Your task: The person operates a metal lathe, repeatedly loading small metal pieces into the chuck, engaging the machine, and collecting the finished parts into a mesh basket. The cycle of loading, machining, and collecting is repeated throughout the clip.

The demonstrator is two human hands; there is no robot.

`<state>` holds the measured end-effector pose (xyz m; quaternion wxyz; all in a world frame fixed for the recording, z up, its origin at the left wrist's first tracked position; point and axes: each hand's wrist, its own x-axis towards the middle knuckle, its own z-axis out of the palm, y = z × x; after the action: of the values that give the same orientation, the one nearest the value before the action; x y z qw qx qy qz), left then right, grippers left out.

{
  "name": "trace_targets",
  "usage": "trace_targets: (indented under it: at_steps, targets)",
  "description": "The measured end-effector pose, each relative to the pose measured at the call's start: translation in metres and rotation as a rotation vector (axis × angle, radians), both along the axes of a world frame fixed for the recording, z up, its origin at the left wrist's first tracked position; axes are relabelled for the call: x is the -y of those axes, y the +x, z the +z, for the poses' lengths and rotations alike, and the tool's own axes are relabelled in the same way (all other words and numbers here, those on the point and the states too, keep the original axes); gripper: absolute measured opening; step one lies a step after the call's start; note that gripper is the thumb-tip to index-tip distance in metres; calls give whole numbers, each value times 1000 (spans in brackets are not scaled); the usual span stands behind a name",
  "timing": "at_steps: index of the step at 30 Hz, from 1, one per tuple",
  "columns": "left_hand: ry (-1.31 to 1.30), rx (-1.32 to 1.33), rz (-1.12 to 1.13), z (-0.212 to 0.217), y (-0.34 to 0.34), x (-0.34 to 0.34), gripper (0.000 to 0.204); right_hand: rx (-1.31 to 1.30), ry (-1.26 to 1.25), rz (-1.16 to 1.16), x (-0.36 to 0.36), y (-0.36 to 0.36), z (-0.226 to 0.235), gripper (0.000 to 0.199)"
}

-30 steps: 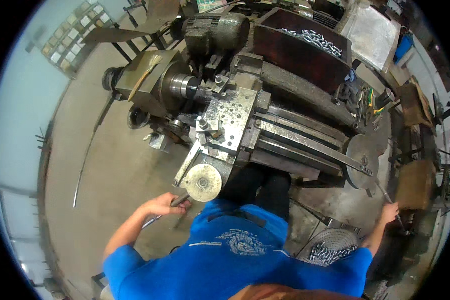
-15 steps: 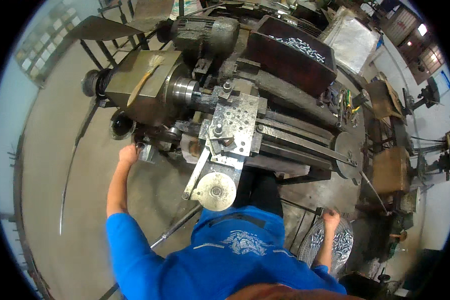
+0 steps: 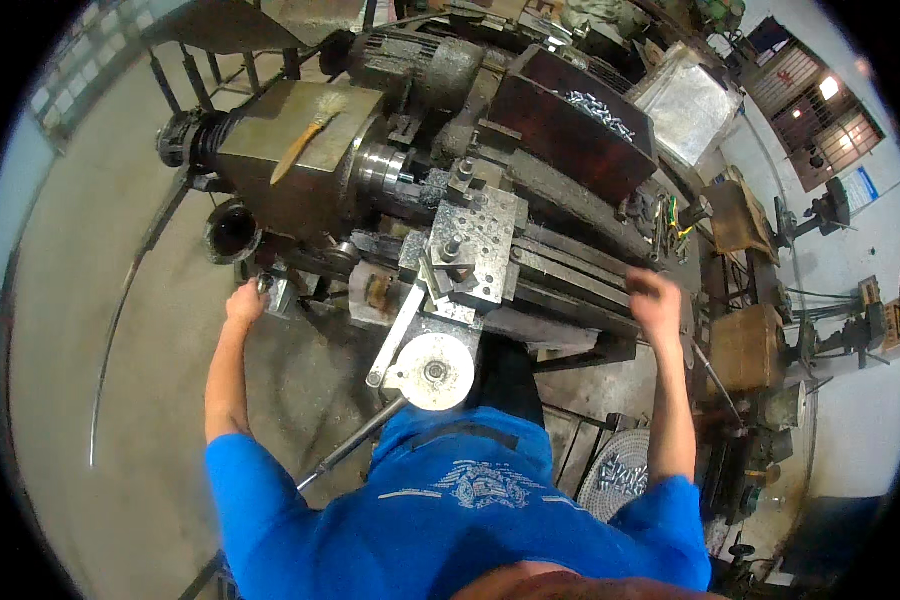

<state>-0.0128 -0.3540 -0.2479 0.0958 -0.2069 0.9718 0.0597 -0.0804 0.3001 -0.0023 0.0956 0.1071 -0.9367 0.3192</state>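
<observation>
While a small metal lever [image 3: 273, 293] at the lathe's [image 3: 490, 200] front is gripped by the left hand [image 3: 244, 302], the blurred right hand [image 3: 654, 295] is held above the bed; its opening cannot be told. Between the hands, a round handwheel [image 3: 432, 371] is seen.

The left hand [image 3: 244, 303] grips a lathe [image 3: 490, 200] lever [image 3: 273, 293]; the right hand [image 3: 656, 297] hovers over its bed.
</observation>
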Motion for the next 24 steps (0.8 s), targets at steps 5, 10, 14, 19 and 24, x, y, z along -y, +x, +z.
trace_targets:
  at_steps: [5,10,14,19,24]
  targets:
    - [70,-192,23,80,26,24,32,-138,-8,468,154,-76,41,39]
    - [-132,-629,253,223,102,83,31,-332,316,843,255,-126,27,34]
    - [-183,-503,538,174,225,148,46,211,465,777,292,-131,26,37]
    - [-191,-408,754,180,213,62,59,328,359,797,295,-138,28,39]
    - [-120,-321,901,198,212,-28,59,265,426,770,303,-134,19,40]
